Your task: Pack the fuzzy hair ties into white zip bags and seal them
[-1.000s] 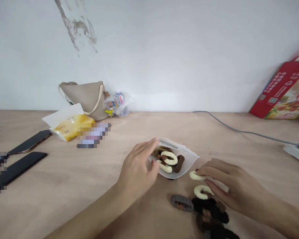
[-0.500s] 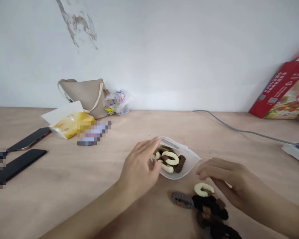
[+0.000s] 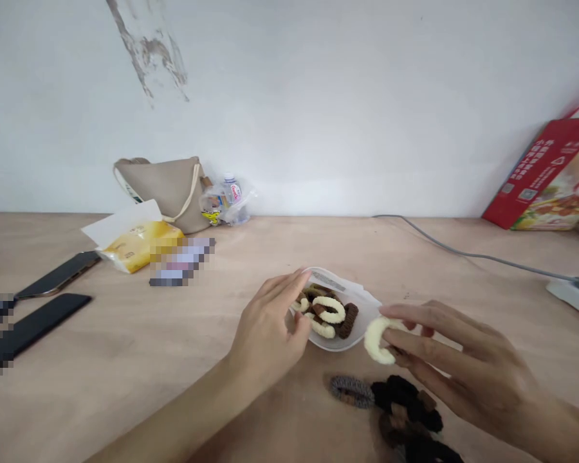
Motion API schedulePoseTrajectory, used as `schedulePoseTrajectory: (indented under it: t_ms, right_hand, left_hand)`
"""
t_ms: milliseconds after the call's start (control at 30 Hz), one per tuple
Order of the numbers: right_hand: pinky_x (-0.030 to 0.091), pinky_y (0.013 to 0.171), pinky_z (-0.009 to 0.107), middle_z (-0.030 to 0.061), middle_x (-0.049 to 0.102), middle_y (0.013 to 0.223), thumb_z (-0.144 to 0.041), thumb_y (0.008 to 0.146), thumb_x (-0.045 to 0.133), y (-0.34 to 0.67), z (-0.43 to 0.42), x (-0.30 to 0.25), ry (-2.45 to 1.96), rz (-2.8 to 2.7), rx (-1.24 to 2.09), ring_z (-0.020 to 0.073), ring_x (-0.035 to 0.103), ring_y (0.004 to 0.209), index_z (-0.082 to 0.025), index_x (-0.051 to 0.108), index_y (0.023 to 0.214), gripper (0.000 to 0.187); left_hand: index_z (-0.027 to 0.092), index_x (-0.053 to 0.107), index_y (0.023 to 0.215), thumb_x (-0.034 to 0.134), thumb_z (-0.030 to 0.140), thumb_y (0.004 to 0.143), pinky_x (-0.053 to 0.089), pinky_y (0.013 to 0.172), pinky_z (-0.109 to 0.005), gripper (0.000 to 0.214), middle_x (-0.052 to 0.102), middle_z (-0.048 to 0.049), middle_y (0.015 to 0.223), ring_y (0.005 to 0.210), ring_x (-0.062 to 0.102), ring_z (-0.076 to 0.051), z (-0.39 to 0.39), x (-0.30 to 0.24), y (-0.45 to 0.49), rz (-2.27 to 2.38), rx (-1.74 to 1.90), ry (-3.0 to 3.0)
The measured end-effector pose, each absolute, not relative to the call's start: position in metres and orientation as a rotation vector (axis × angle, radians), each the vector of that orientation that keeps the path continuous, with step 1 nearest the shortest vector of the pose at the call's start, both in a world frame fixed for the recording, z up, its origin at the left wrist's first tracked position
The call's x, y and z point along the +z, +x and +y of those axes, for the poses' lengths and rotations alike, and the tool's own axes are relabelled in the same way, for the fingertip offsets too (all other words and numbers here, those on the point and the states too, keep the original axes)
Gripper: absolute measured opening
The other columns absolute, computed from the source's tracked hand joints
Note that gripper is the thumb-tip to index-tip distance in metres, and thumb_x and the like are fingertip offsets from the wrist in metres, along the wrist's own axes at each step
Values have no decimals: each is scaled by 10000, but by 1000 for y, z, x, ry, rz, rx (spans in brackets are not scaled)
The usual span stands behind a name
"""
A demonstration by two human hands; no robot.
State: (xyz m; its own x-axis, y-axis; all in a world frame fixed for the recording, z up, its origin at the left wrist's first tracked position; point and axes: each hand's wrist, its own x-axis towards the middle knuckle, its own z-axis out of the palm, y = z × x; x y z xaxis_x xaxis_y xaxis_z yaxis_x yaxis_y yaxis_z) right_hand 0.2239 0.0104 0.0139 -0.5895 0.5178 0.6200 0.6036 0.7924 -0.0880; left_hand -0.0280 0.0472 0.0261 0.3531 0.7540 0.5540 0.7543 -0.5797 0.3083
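My left hand (image 3: 270, 321) is closed on the left edge of a translucent white pouch (image 3: 357, 315), whose mouth stands wide apart. Inside the pouch lie cream hair ties (image 3: 329, 310) and brown hair ties (image 3: 349, 321). Just right of the pouch's rim, my right hand (image 3: 458, 360) pinches a cream hair tie (image 3: 377, 341) between thumb and fingers, above the table. Below it on the table are a grey hair tie (image 3: 351, 391) and a heap of black and dark brown hair ties (image 3: 405, 402).
Left on the wooden table (image 3: 280, 238) are phones (image 3: 38, 325), a yellow tissue pack (image 3: 142, 244), a beige bag (image 3: 166, 186) and a bottle in clear plastic (image 3: 229, 196). A grey cable (image 3: 458, 249) runs to a white power strip (image 3: 574, 299); a red box (image 3: 550, 177) stands behind.
My right hand has picked up the cream hair tie from the table and lifted it up and left towards the pouch. My left hand stays on the pouch.
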Motion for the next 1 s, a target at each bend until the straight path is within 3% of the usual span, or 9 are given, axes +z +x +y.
schedulePoseTrajectory:
  t_ms: [233,467,667,733,833,1000]
  right_hand:
    - [508,660,365,85,644,1094,-108,844,517,177,28,36,-947,-2429,-432,213,542,772,-169,580,1127,297]
    - [490,856,430,77,489,1320,-194,858,533,206,27,23,-1026,-2343,-219,255,513,1084,-264,565,1142,294]
    - [549,612,299,65,643,996,-268,893,480,200,39,4,-1264,-1843,121,173,624,767,-225,556,1030,162]
    - [546,740,344,72,650,1058,-326,898,494,192,42,-1,-1227,-2089,349,194,631,884,-228,576,1090,230]
    - [437,954,428,88,570,1271,-445,854,566,176,40,3,-1043,-2406,563,253,521,1159,-240,580,1191,395]
    - [492,876,300,32,659,1144,-474,779,658,161,25,11,-836,-2563,568,202,614,1025,-243,620,1134,426]
  left_hand:
    - [88,561,1234,417,88,704,477,976,-365,549,625,-75,1226,1134,555,-215,47,29,-29,-1437,-1070,-2579]
    - [139,569,1238,430,87,665,457,991,-351,591,627,-46,1226,1137,555,-208,48,33,-31,-1562,-1059,-2569]
    - [198,612,1194,492,138,686,531,840,-345,525,698,-35,1074,952,649,-219,52,57,-38,-1856,-1144,-2391]
    - [220,616,1190,508,154,698,554,722,-323,508,723,-19,984,819,673,-211,53,63,-40,-1931,-1141,-2364]
    - [222,628,1178,526,163,702,545,610,-305,491,738,-13,886,715,670,-210,55,65,-41,-1944,-1132,-2361]
    - [227,656,1133,529,144,691,553,679,-328,467,729,-16,969,866,669,-238,56,60,-40,-1897,-1149,-2353]
